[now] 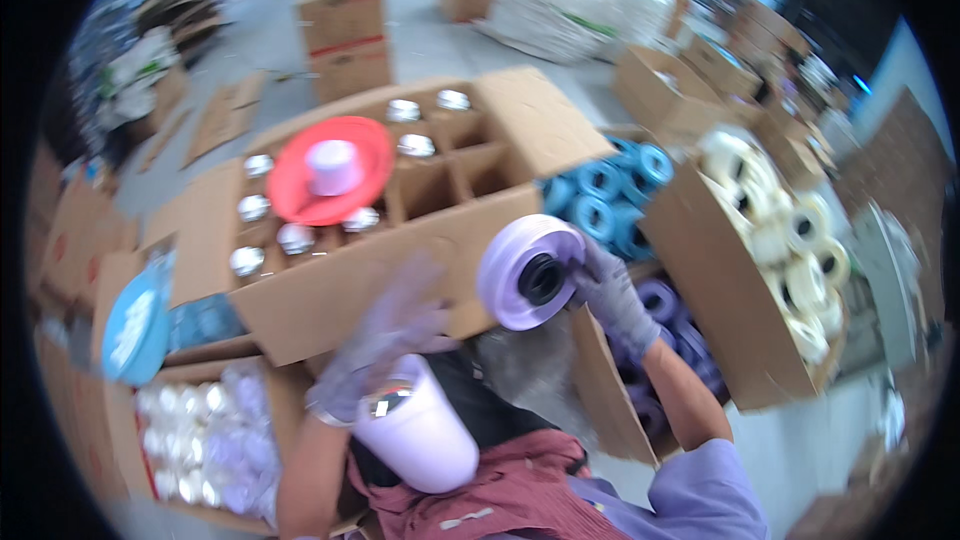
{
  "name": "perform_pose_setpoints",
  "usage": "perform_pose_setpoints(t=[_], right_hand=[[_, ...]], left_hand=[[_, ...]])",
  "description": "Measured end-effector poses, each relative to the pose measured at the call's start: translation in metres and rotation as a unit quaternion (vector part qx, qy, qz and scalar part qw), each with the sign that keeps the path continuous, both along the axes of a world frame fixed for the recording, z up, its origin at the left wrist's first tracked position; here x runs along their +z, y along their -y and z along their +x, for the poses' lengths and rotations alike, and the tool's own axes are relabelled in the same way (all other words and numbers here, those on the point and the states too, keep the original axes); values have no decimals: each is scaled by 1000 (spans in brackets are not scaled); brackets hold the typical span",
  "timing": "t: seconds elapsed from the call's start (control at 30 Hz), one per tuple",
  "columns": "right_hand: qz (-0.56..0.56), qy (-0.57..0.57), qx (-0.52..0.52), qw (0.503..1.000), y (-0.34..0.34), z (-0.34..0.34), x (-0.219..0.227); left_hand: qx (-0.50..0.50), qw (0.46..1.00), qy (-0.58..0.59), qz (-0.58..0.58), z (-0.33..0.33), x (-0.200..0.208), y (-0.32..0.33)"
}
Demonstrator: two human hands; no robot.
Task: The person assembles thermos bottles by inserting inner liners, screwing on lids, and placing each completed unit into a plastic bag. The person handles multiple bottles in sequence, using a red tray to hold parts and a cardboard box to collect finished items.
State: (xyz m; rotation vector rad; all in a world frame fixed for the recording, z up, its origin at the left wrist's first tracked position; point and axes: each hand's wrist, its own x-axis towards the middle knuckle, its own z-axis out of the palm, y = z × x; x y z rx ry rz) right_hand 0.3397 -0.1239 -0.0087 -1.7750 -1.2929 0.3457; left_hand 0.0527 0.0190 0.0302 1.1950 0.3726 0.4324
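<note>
A round lilac plastic part with a flared rim (pixel 500 285) is held up in front of the divided brown cardboard carton (pixel 385 275). Its broad face, with a black ring (pixel 541 280) set in the middle, is turned up toward the head; the central axis runs roughly along the line of sight. A smooth lilac cylinder, closed at its lower end (pixel 425 435), leans across the lap, its long axis slanting from upper left to lower right.

The right forearm comes in from the lower right, angled up and leftward, bringing the right hand (pixel 612 300), in a thin pale glove, to the part's right edge. Its fingers are closed on that rim; the thumb's exact place is hard to make out.

The left forearm rises from the lower edge, and the left hand (pixel 395 340), gloved likewise, is above the cylinder's upper end, blurred. Its fingers look loosely spread, pointing up and rightward, apart from the flared part; whether the palm or wrist touches the cylinder I cannot tell.
</note>
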Motion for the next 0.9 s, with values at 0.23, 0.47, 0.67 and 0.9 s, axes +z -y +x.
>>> perform_pose_setpoints(t=[0.23,0.47,0.67,0.9], right_hand=[[324,431,232,810,-120,-134,58],[201,51,255,944,-140,-188,43],[282,263,339,858,-162,-183,38],[87,-344,440,825,-157,-179,-13]], left_hand=[[232,969,64,-52,-46,3,-6],[481,863,-33,149,-76,-17,-3],[368,916,87,133,-87,-27,-1],[279,635,-52,719,-86,-7,-29]])
